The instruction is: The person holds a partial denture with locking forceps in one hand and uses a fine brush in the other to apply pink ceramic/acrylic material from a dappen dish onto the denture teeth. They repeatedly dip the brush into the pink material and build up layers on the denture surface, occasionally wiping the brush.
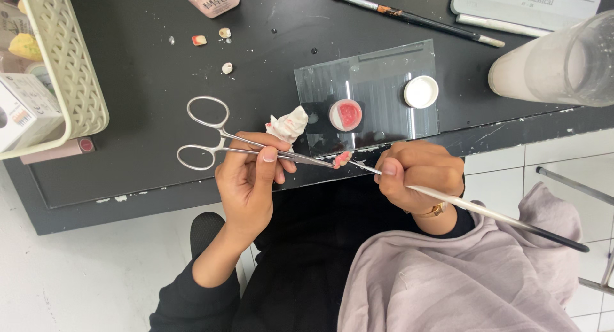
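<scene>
We work at the front edge of a dark tabletop [160,63], where a glass slab [384,83] carries a small pot of pink paste [346,115]. Our left hand [251,182] is closed around a steel clamp with scissor-like rings [214,137], whose tip grips a small pink and white tooth piece [342,158] just off the table edge. Our right hand [419,175] pinches a thin brush [486,210] between curled fingers, its tip touching that piece.

Dental lab: glass mixing slab [384,76], loose ceramic teeth [226,68], brushes [416,17].
</scene>
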